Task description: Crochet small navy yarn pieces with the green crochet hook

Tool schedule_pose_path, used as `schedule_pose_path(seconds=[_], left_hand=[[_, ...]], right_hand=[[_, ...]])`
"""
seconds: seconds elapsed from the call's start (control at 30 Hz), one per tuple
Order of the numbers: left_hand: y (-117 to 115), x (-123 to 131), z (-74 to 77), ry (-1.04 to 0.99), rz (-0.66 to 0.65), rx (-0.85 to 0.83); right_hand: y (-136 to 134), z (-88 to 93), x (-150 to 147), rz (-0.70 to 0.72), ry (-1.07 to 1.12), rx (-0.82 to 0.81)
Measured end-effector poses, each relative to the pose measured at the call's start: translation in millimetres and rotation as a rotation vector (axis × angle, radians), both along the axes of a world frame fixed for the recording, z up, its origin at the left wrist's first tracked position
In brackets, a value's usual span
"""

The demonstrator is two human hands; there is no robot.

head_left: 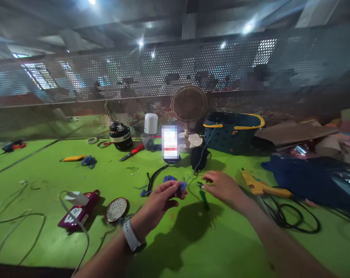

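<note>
My left hand point(160, 200) is raised over the green table point(47, 181), its fingers pinched on a small blue crochet piece point(181, 186). A thin blue yarn strand point(202, 154) runs from it up toward the dark yarn ball point(198, 158). My right hand point(225, 187) reaches down to a green-handled tool point(204, 197) lying on the table, fingertips curled at its top end. A white watch point(131, 236) is on my left wrist.
A yellow glue gun point(260, 187) with a black cord point(293, 216) lies to the right, beside dark blue fabric point(308, 179). Behind are a phone point(170, 143), a small fan point(188, 106) and a blue basket point(232, 131). A purple packet point(79, 212) and round mirror point(117, 209) lie left.
</note>
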State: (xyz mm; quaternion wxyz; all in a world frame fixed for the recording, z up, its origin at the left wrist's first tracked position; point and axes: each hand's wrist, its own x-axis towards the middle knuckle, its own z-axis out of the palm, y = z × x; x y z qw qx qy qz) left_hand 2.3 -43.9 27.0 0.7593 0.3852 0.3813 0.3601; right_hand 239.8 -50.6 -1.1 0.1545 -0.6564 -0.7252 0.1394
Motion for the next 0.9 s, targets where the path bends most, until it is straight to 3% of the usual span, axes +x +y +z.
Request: schedule_pose_path(seconds=[0.1, 0.17, 0.2, 0.27, 0.33, 0.43, 0.53, 0.6, 0.77, 0.9], left_hand=[[-15, 8, -1.5, -0.027, -0.105, 0.005], [-20, 9, -7.2, -0.051, -0.148, 0.008], [-21, 7, -11.3, -0.065, -0.175, 0.011], [-20, 0, -20.7, -0.082, -0.207, 0.01], [-14, -11, -29.2, -0.064, -0.182, -0.004], [0, -32, -35.6, -0.038, -0.037, -0.047], [16, -47, -31.9, -0.052, 0.127, -0.056], [25, -50, -26.0, -0.074, 0.217, -0.075], [36, -44, -17.8, -0.114, 0.308, -0.13], [39, -39, -19.4, -0.12, 0.326, -0.155]], right_hand=[[-9, 3.1, -21, 0.162, 0.197, -0.038], [-15, 5.2, -35, 0.385, 0.587, -0.244], [-18, 6.7, -39, 0.441, 0.669, -0.342], [-20, 10.3, -42, 0.479, 0.754, -0.483], [-17, 14.2, -35, 0.433, 0.729, -0.523], [-9, 16.5, -14, 0.289, 0.566, -0.438], [-1, 10.1, 4, -0.02, 0.269, -0.139], [4, 0.8, 3, -0.08, 0.215, -0.053], [24, -27.3, -48, 0.135, 0.262, 0.005], [52, -35.4, -91, 0.217, 0.432, -0.041]])
